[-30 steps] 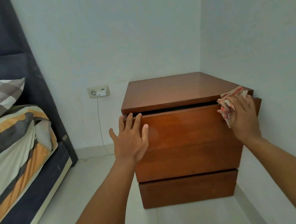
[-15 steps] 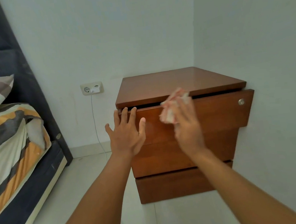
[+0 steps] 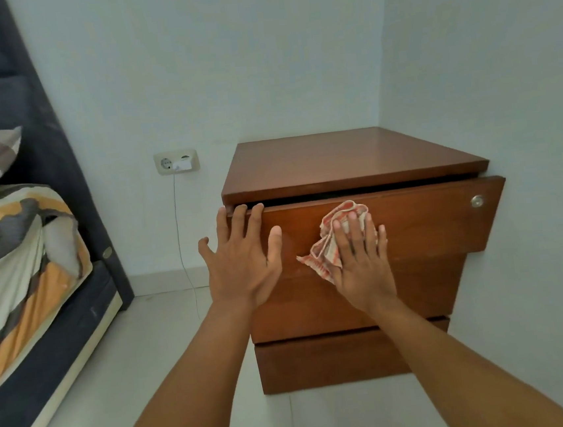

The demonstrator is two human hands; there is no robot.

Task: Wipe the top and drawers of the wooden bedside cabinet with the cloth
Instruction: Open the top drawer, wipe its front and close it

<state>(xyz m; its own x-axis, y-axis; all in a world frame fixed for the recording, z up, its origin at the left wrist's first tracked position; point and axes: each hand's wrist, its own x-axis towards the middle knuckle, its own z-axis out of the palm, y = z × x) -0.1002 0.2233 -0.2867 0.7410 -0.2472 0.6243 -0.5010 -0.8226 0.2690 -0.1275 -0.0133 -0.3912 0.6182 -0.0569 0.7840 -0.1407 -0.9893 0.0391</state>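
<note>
cloth [image 3: 327, 240] pressed flat under right hand [image 3: 361, 267], fingers straight, mid front of top drawer [image 3: 428, 219], which stands ajar. left hand [image 3: 244, 265] spread wide, flat on drawer's left end. judgement: this front under way; lower drawers [image 3: 322, 361] probably left; cabinet top [image 3: 347, 158] behind, can't tell if wiped.

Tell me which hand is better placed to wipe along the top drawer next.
Right. The right hand presses the cloth against the top drawer; the left hand rests bare on its left end.
</note>
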